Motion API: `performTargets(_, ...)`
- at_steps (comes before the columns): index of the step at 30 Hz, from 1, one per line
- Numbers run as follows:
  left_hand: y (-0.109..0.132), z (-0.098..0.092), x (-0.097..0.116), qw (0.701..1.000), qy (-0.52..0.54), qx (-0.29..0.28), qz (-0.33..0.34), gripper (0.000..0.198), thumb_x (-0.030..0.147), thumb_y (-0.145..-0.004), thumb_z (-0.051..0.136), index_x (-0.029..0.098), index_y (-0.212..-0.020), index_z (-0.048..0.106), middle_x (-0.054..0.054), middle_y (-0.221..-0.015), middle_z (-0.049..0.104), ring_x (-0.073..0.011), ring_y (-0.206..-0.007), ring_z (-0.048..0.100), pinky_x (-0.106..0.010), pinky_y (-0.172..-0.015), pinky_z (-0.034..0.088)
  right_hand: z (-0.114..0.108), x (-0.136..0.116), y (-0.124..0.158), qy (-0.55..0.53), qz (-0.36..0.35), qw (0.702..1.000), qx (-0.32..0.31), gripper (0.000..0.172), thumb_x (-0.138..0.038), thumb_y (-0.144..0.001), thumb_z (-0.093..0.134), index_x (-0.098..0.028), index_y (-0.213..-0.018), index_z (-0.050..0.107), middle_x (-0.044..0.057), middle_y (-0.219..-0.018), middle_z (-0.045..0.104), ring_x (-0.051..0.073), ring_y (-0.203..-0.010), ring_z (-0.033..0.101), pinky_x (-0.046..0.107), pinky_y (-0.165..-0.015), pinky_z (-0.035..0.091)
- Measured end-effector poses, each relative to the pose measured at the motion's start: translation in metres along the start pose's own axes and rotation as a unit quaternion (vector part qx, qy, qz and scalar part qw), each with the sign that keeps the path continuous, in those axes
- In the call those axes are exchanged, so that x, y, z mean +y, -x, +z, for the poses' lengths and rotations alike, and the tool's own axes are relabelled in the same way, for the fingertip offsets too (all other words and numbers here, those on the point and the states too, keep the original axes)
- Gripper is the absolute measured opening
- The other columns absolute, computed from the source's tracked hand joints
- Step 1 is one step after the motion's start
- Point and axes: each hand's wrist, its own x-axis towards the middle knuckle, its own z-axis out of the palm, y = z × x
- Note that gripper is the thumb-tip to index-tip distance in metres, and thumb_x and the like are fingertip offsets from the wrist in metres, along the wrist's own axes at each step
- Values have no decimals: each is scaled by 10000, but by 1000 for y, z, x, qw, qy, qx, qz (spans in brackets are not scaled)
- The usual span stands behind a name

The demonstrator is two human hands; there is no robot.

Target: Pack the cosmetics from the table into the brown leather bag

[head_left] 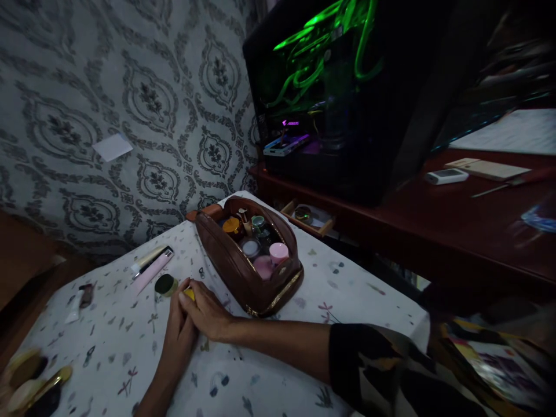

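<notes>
Both hands meet over the patterned white cloth (pixel 143 324), in front of an open brown zip bag (pixel 226 263). Between them shows a small yellow item (pixel 190 294). My left hand (pixel 177 321) is closed against it from the left, and my right hand (pixel 208 310) wraps round it from the right. Just beyond the fingers sits a dark-lidded jar (pixel 165 285). Inside the bag are an amber jar (pixel 233 226), a pink jar (pixel 278 252) and several other containers.
A pink tube (pixel 152 271) and a small white tube (pixel 74 307) lie to the left. Gold and dark cosmetics (pixel 47 387) sit at the lower left. Beyond the bag, a small open drawer (pixel 321 229) juts from a dark red desk (pixel 434 220) bearing a computer case (pixel 313 168).
</notes>
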Motion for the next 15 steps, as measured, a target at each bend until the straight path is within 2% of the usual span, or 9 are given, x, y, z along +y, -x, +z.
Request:
performTargets(5,0,4,10,999,29,21,-5,648,515,-877,595,218,-1436,458,-144,-1429,519,-326,-1356,485,-528,-1180,336,-5,-8,1,-30,27,999,-10,474,-382,-1009,414,-106,-1391,468,188,-1413,528,242,-1367,471,407,-1172,330)
performTargets(11,-2,0,32,986,87,12,-142,572,583,-956,467,264,-1431,478,-81,-1507,483,-265,-1447,395,-416,-1206,329,-13,-18,3,-80,77,994,-23,619,-443,-1028,359,-71,-1522,332,202,-1573,371,237,-1479,334,408,-1232,233)
performTargets(15,-4,8,32,980,123,46,-153,611,653,-951,411,245,-1390,531,-100,-1443,547,-284,-1414,439,-457,-1197,336,-11,-14,2,-88,64,994,-27,672,-466,-1025,363,-49,-1548,291,216,-1595,325,243,-1503,290,444,-1250,207)
